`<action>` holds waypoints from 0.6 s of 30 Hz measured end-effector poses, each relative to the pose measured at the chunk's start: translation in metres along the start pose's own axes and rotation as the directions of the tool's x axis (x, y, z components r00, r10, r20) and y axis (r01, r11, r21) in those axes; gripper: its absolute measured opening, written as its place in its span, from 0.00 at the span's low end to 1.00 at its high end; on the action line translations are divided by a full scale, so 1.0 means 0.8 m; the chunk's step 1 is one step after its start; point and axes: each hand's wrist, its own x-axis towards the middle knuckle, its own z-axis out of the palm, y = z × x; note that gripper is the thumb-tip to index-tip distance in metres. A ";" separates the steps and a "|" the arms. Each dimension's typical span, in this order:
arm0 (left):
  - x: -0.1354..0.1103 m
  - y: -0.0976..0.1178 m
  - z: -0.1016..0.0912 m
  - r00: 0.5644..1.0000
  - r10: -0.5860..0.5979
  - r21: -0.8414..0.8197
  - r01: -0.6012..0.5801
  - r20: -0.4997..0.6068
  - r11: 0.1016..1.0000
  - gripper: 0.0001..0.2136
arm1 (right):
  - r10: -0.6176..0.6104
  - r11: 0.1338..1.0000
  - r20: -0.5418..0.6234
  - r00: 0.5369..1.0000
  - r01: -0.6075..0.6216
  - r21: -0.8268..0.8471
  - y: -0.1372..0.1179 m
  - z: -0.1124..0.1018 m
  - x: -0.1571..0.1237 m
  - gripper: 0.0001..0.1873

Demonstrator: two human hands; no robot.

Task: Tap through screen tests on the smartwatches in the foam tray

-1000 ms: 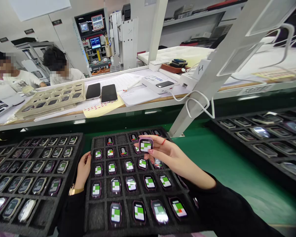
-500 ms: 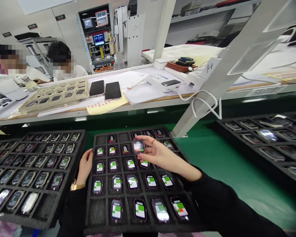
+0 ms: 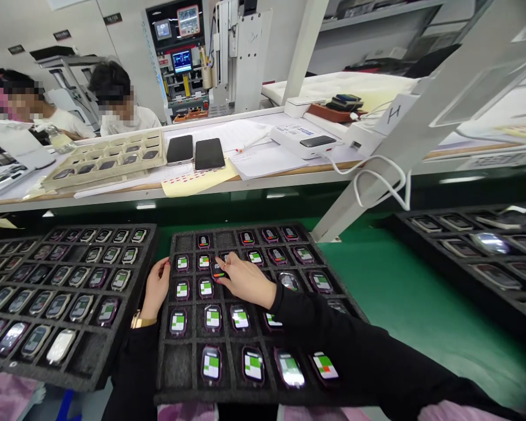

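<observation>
A black foam tray (image 3: 175,365) sits in front of me, its compartments holding several smartwatches with lit screens, many showing green and white blocks. Between the thumb and index finger of my right hand (image 3: 245,280) is a smartwatch (image 3: 218,269) with a dark screen and a red and green strip. It is over the second and third columns, near the second row; whether it touches the foam is unclear. My left hand (image 3: 156,286) has its fingers curled against the tray's left edge. My right hand and sleeve hide some of the watches and compartments.
A second foam tray of watches (image 3: 85,354) lies at left, and another (image 3: 456,257) at right. Behind, a shelf carries two phones (image 3: 209,154), a beige tray (image 3: 107,155) and a white box (image 3: 298,140). A slanted post (image 3: 363,175) with cable stands right. Two people sit beyond.
My right hand has moved left across the tray with the smartwatch, from around the fourth column to between the second and third. My left hand stays at the tray's edge. The view has shifted slightly.
</observation>
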 end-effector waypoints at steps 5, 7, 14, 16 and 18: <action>-0.002 0.002 0.000 1.000 -0.002 0.007 0.002 -0.005 1.000 0.21 | -0.069 0.997 -0.058 0.996 0.068 -0.026 0.031 -0.022 -0.009 0.35; -0.002 0.001 0.001 1.000 -0.001 0.005 0.001 -0.006 1.000 0.20 | -0.114 0.994 -0.092 0.989 0.113 -0.014 0.044 -0.028 -0.016 0.36; -0.001 -0.004 0.003 1.000 0.001 0.009 -0.001 -0.024 1.000 0.22 | -0.241 0.970 -0.023 0.970 0.241 -0.008 0.050 -0.013 -0.039 0.45; -0.001 -0.004 0.003 1.000 0.004 0.011 -0.003 -0.027 1.000 0.22 | -0.240 0.970 -0.003 0.971 0.239 -0.053 0.045 -0.007 -0.039 0.45; -0.001 -0.004 0.002 1.000 0.006 0.016 -0.006 -0.029 1.000 0.21 | -0.248 0.964 0.025 0.969 0.249 -0.093 0.043 -0.004 -0.038 0.43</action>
